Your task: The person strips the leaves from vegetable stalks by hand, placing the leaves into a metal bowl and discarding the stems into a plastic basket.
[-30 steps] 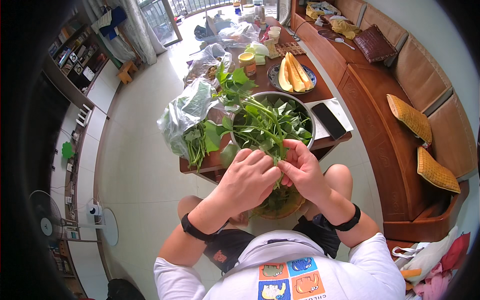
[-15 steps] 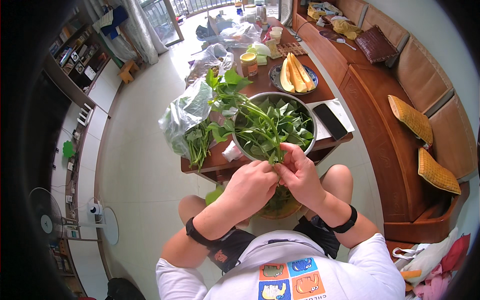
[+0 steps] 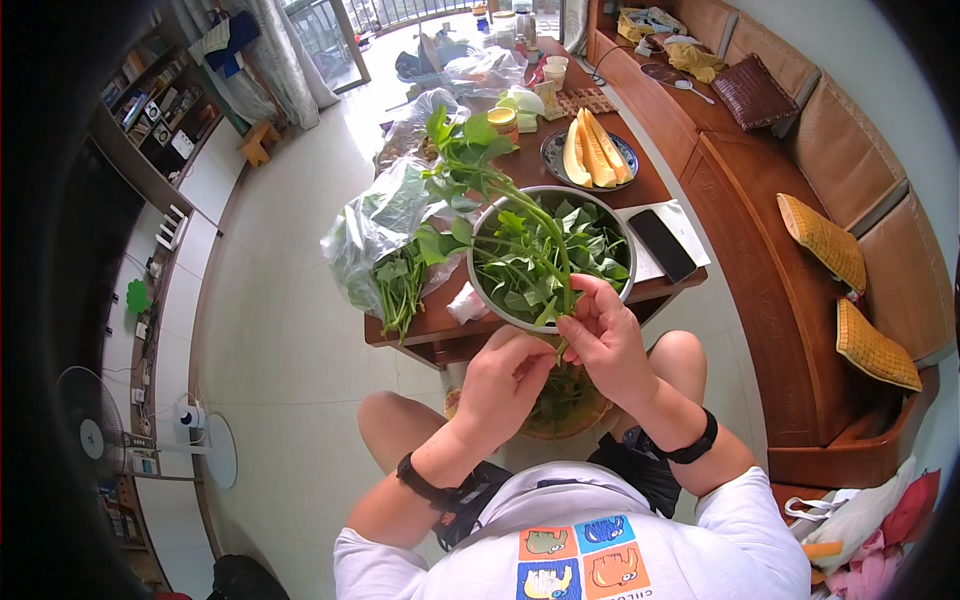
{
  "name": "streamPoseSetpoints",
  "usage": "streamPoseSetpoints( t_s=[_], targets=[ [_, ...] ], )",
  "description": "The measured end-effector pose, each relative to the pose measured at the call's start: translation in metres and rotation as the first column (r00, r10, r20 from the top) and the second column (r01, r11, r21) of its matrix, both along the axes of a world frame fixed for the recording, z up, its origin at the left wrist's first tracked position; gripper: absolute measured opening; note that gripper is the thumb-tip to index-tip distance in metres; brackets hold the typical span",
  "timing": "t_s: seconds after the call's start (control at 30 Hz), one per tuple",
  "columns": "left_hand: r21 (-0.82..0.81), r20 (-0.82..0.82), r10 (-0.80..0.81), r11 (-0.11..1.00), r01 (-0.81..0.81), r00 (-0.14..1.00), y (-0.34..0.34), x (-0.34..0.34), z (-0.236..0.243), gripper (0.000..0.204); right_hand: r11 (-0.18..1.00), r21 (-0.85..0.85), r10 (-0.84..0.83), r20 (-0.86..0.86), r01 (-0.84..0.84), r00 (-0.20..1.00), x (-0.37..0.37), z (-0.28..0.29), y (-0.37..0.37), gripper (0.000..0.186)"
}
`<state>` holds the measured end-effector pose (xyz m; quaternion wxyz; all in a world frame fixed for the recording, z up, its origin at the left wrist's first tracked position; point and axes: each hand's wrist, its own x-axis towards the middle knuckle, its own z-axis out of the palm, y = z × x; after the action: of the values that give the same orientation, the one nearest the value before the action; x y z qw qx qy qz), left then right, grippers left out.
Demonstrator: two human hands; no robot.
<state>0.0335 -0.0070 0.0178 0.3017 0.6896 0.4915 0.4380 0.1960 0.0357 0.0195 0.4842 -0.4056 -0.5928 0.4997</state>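
Between thumb and fingers, my right hand grips the lower stems of a long leafy green sprig. The sprig leans away to the upper left, over a round metal bowl filled with loose green leaves. My left hand is closed in a pinch close to the stem ends, just left of my right hand; what its fingertips hold is too small to make out. Below both hands, between my knees, a round basket with green pieces in it is partly hidden.
On the wooden table, a plastic bag of leafy stems lies left of the bowl. A plate of melon slices, a phone and a jar are there too. A wooden sofa runs along the right, a fan at left.
My left hand has moved slightly down and left, apart from my right hand. My right hand still grips the sprig, which has shifted a little to the right.
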Motion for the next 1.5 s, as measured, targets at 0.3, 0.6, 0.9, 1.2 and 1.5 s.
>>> streamPoseSetpoints(
  t_s=[0.3,0.6,0.9,1.2,1.5],
  targets=[
    [-0.051,0.504,0.004,0.998,0.025,0.864,0.007,-0.018,-0.001,0.008,0.996,-0.059,0.061,-0.052,-0.064,0.997,0.004,-0.005,0.001,0.040],
    [0.087,0.872,-0.082,0.996,0.012,0.483,0.011,-0.082,0.046,0.013,0.992,-0.107,0.056,-0.106,-0.067,0.993,0.010,-0.008,0.004,0.039],
    [0.057,0.768,0.047,0.988,-0.142,0.639,0.003,-0.094,0.059,0.014,0.988,-0.136,0.064,-0.060,-0.071,0.996,0.017,-0.003,0.001,0.039],
    [0.347,-0.372,0.058,0.934,0.081,0.926,0.020,-0.014,0.029,0.015,0.947,-0.206,0.208,-0.196,-0.248,0.958,0.018,0.001,-0.005,0.039],
    [0.300,-0.387,-0.080,0.931,0.208,0.919,0.023,-0.008,0.024,0.014,0.961,-0.165,0.191,-0.176,-0.220,0.966,0.025,-0.005,-0.002,0.039]
  ],
)
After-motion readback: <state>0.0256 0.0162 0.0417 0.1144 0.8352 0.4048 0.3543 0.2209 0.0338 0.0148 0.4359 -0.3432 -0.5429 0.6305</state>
